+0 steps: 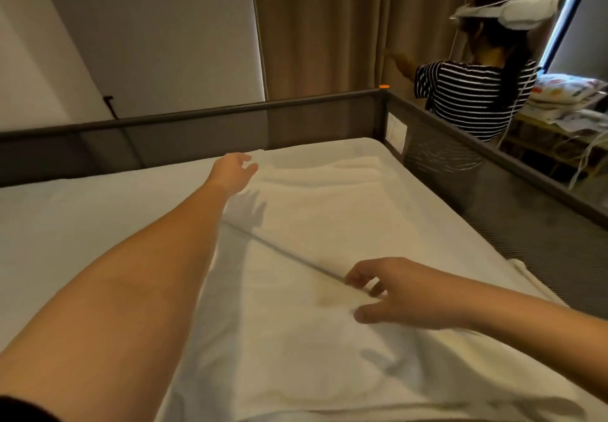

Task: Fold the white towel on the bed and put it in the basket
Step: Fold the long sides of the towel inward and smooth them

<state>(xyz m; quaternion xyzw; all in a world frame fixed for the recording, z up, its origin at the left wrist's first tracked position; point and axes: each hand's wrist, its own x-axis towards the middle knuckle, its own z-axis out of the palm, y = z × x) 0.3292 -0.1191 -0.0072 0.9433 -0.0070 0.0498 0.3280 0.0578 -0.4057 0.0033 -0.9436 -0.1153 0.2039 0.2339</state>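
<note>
a: what is the surface?
b: a bed (82, 217) under a pale sheet, fenced on its far and right sides by a dark mesh guard rail (197, 125); an orange cap (383, 86) sits on the rail's corner post.
a: and the white towel?
b: the white towel (329, 217) lies spread flat on the right half of the bed, reaching up toward the far corner; a thin grey line (283, 252) crosses it on a slant.
a: the hands?
b: the left hand (233, 171) reaches to the towel's far left corner, fingers loosely parted, holding nothing; the right hand (401, 293) is over the towel's middle, fingers bent down with the tips at the near end of the grey line, thumb well apart from them, nothing gripped.
a: the room?
b: a grey wall (148, 27) beyond the rail, a tan curtain (329, 27) beside it; past the right rail another person (470, 99) in a striped top and a white headset (513, 10) faces the curtain; at the far right, a shelf (539, 135) bears folded patterned cloths (566, 91).
</note>
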